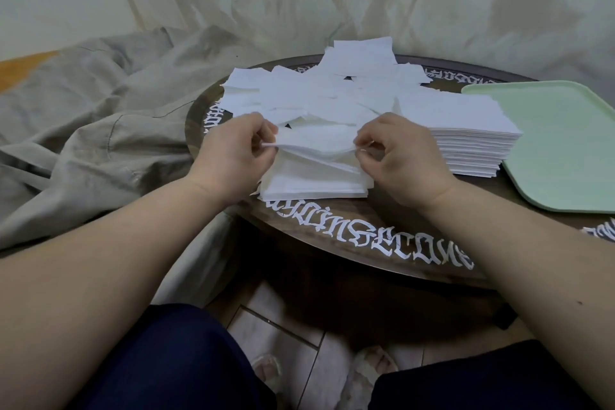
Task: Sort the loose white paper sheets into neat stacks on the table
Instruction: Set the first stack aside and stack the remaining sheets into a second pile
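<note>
A loose heap of white paper sheets (319, 93) covers the far half of the round dark table (332, 226). Just above a low stack (312, 185) near the table's front edge, a white sheet (316, 141) hangs slightly bowed. My left hand (236, 151) pinches its left edge and my right hand (399, 156) pinches its right edge. A taller, squared stack of sheets (466, 140) stands to the right, touching the heap.
A pale green tray (565, 150) lies on the table's right side, next to the tall stack. White lettering runs round the table's rim. Crumpled beige cloth (86, 130) lies to the left and hangs behind. My knees and slippered feet are below the table's edge.
</note>
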{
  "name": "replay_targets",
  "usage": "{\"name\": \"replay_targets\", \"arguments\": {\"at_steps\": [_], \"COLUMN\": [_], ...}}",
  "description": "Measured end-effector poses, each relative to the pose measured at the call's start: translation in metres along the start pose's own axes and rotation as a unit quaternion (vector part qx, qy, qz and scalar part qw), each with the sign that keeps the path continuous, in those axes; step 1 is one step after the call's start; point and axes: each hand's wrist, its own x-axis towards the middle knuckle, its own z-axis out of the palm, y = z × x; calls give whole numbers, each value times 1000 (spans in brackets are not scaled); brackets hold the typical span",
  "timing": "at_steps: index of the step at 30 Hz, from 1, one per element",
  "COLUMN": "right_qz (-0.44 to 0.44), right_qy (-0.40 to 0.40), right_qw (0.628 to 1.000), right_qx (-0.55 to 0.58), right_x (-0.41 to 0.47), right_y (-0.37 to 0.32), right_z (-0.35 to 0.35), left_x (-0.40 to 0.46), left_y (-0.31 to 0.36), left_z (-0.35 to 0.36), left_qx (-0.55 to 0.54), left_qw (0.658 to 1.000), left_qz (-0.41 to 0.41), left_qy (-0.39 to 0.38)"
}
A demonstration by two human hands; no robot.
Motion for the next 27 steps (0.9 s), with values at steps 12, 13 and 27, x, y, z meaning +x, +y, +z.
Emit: {"name": "replay_targets", "arguments": {"at_steps": [12, 13, 27], "right_qz": [15, 15, -22], "right_qy": [-133, -144, -115], "right_qw": [990, 989, 989], "right_qx": [-36, -45, -93], "right_x": [-10, -11, -6], "right_y": [1, 2, -8], "right_z": [-4, -4, 5], "left_x": [-7, -8, -7], "left_y": [-7, -7, -2], "left_z": [4, 3, 4], "left_qx": [63, 58, 22], "left_qw": [989, 990, 996], "left_qz": [3, 0, -38], "left_qy": [-134, -132, -81]}}
